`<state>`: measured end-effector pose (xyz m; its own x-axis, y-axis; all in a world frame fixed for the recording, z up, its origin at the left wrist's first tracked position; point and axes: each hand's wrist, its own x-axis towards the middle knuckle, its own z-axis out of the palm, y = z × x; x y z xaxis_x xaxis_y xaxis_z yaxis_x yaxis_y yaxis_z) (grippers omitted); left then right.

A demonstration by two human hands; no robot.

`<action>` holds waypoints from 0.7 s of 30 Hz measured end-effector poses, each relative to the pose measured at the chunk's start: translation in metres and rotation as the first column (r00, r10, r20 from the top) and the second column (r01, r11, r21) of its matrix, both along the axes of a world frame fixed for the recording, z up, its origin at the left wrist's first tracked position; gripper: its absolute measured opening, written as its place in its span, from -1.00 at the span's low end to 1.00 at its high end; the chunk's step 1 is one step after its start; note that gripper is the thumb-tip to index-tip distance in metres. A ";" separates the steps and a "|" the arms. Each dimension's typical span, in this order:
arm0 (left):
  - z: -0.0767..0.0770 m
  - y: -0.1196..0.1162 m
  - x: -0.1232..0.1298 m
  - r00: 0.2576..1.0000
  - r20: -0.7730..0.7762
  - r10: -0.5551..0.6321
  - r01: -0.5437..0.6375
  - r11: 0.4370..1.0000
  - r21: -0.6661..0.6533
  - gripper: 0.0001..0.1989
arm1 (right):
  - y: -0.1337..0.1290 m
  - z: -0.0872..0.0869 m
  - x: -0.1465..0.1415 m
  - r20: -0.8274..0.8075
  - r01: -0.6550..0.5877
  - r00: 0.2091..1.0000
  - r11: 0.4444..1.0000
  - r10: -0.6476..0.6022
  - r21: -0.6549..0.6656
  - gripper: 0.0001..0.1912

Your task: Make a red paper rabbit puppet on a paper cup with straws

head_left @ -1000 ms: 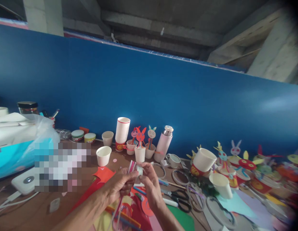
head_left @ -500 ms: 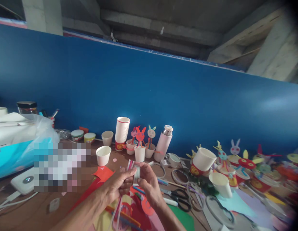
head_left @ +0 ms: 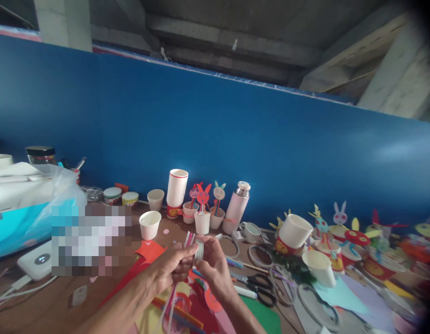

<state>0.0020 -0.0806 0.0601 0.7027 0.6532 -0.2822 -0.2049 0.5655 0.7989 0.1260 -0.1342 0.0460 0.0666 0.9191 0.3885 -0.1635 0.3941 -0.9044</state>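
Observation:
My left hand [head_left: 175,262] is closed around a bundle of thin pink and white strips [head_left: 189,239], whose lower ends hang beneath it. My right hand [head_left: 213,260] touches it from the right, fingers and thumb curled around a small pale ribbed roll [head_left: 199,250]. The two hands meet above coloured paper. Just behind them a white paper cup [head_left: 202,223] holds a red rabbit-headed figure [head_left: 203,194]. Another white cup [head_left: 150,225] stands to the left, near an orange paper piece [head_left: 150,250].
Black-handled scissors [head_left: 263,290], a white marker [head_left: 245,292] and tape rings lie right of my hands. A pink flask [head_left: 236,208] and a cup stack [head_left: 177,190] stand behind. Decorated cups crowd the right; a power bank [head_left: 36,262] and a plastic-wrapped pack [head_left: 30,218] are left.
The view has shifted very slightly. Both hands keep the same hold, with a small movement of the right fingers around the pale roll.

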 end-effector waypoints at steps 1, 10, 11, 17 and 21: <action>0.000 0.000 0.000 1.000 -0.006 -0.010 0.010 1.000 0.000 -0.56 | 0.000 0.000 0.000 0.018 0.017 1.000 1.000 -0.018 0.016 -0.64; 0.005 0.000 -0.002 1.000 -0.020 0.005 -0.005 1.000 -0.002 -0.55 | -0.004 0.003 0.002 0.238 0.129 0.957 0.977 -0.167 0.168 -0.67; 0.005 0.000 -0.003 1.000 -0.020 0.001 -0.001 1.000 -0.004 -0.56 | -0.004 0.002 0.002 0.224 0.129 0.961 0.979 -0.163 0.160 -0.67; 0.005 0.001 -0.003 1.000 0.005 -0.013 0.013 1.000 -0.014 -0.57 | -0.004 -0.002 0.000 0.158 0.106 0.980 0.989 -0.121 0.104 -0.70; 0.004 0.001 -0.001 1.000 -0.010 0.000 -0.001 0.999 -0.035 -0.55 | -0.003 -0.003 -0.001 0.115 0.100 0.987 0.991 -0.109 0.087 -0.73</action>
<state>0.0011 -0.0801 0.0637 0.6995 0.6430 -0.3118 -0.1976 0.5933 0.7803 0.1246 -0.1369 0.0433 0.1093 0.8748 0.4719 -0.0104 0.4758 -0.8795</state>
